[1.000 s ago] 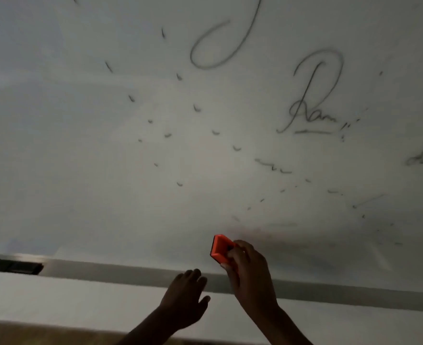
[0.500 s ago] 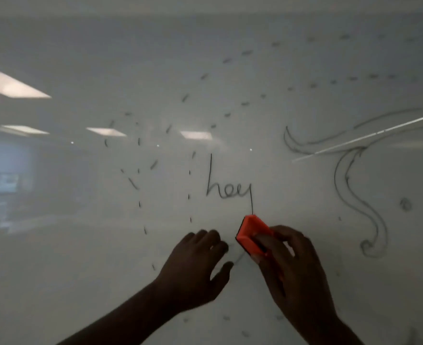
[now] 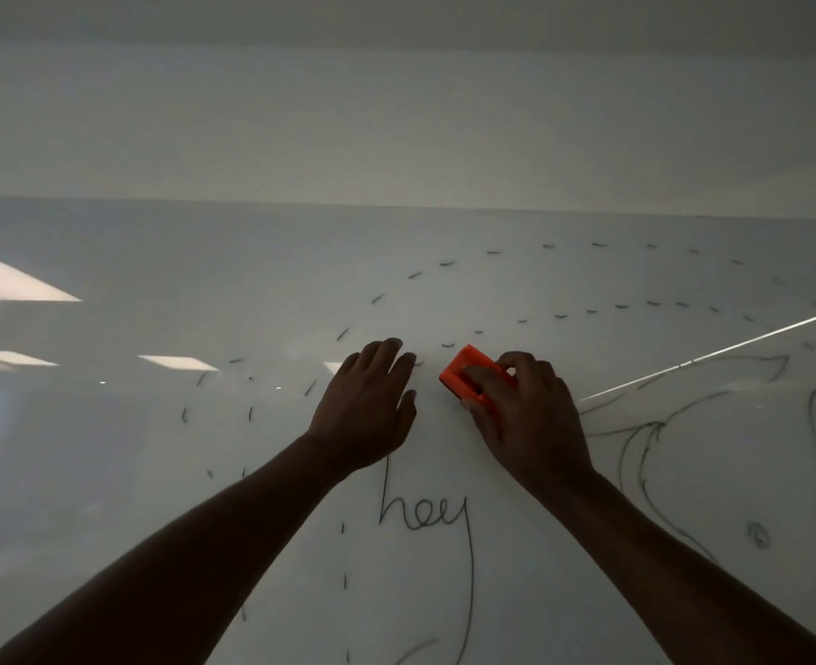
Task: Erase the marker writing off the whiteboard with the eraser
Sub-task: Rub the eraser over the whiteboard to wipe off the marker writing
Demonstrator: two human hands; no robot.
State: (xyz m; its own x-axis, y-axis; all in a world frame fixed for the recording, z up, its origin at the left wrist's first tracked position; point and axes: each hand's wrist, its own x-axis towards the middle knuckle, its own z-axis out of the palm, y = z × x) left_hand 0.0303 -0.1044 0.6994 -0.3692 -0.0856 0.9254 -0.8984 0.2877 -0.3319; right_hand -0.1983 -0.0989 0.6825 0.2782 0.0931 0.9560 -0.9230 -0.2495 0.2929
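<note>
- The right hand [image 3: 528, 415] grips the small orange block eraser [image 3: 468, 376], pressing it against the glossy white whiteboard [image 3: 588, 472] to wipe dashes.
- The left hand [image 3: 367, 400] lies spread, empty, apparently bracing.

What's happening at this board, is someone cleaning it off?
Yes. A person is wiping a whiteboard covered in marker scribbles. The right hand grips an orange eraser against the board, up among a curve of short dashes. The left hand is beside it with fingers spread, holding nothing. Plenty is left: the word "hey" just below the hands and looping drawings to the right are untouched.
</note>
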